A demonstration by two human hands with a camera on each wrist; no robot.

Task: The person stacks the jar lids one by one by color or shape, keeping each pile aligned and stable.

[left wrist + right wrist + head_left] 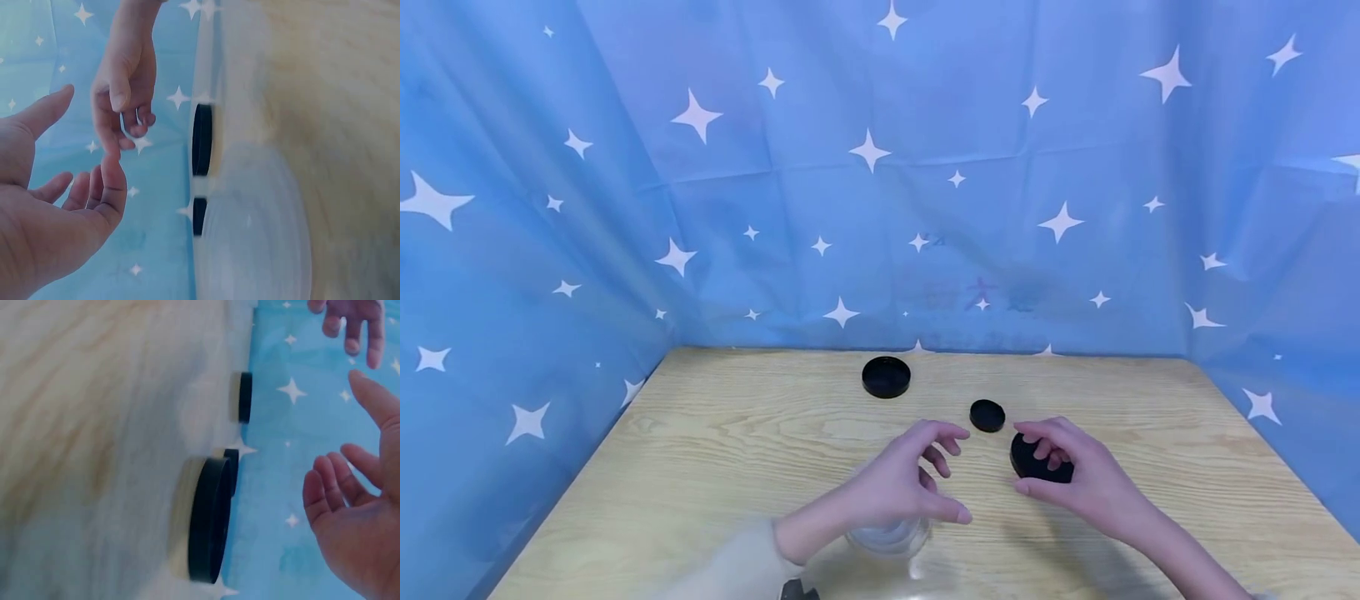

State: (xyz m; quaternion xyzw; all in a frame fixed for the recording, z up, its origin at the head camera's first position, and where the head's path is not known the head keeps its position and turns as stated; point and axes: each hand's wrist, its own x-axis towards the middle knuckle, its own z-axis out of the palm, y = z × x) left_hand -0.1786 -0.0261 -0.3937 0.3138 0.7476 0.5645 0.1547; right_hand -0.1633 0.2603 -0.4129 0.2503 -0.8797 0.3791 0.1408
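Above the table's front middle, my left hand (906, 479) hovers with loosely bent fingers and thumb apart, holding nothing. Beneath it, partly hidden, stands a clear round container (889, 540), which looks translucent and blurred in the left wrist view (256, 237). My right hand (1078, 471) is raised to the right, fingers relaxed and thumb spread. Behind its fingers lies a black round lid (1026, 462), partly covered in the head view; the right wrist view shows this large lid (209, 522) on the table, apart from the palm.
Farther back lie a small black lid (987, 415) and a larger black lid (886, 377) near the table's rear edge. The wooden table (737, 417) meets a blue star-patterned curtain (820, 200) at the back and sides.
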